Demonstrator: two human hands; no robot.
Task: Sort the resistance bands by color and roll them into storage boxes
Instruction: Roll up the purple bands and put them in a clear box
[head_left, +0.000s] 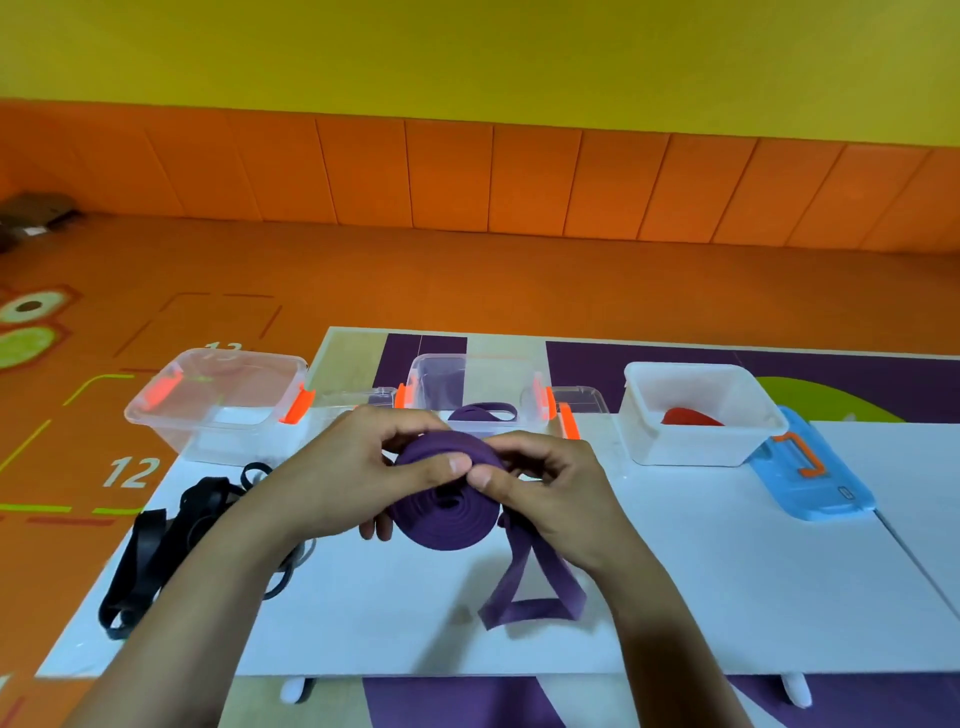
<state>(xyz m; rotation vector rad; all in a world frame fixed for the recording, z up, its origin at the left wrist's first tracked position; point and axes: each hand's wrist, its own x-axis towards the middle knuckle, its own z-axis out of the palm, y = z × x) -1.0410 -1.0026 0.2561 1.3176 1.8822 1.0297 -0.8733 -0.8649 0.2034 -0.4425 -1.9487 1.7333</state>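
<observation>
Head view: both hands, left and right, pinch the soft, springy purple roll; grip its rim, tail dangling below.

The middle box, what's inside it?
A purple band lies looped inside the middle box. The hands and the purple roll in front cover the box's near bottom, so anything else there is hidden.
</observation>
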